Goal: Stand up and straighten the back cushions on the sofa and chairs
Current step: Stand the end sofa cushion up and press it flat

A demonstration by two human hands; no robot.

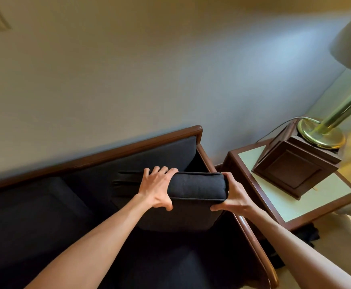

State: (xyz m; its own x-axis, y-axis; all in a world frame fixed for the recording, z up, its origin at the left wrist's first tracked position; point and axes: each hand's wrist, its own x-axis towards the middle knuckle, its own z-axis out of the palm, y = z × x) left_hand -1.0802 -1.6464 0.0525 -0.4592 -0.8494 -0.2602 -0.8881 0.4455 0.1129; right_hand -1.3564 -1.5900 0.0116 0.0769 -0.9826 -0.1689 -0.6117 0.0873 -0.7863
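A dark back cushion [197,187] stands on edge at the right end of a dark sofa [51,215] with a brown wooden frame. My left hand [157,187] grips the cushion's top edge, fingers curled over the far side. My right hand [236,197] clasps its right end, thumb on the near face. The cushion sits a little in front of the sofa's padded backrest [149,157], apart from it. Another dark cushion [24,199] lies against the back at the left.
A wooden arm rail [251,232] runs along the sofa's right side. Beside it stands a side table [295,205] with a pale top, bearing a dark wooden box [293,165] under a brass lamp [324,132] with a cord. A plain wall rises behind.
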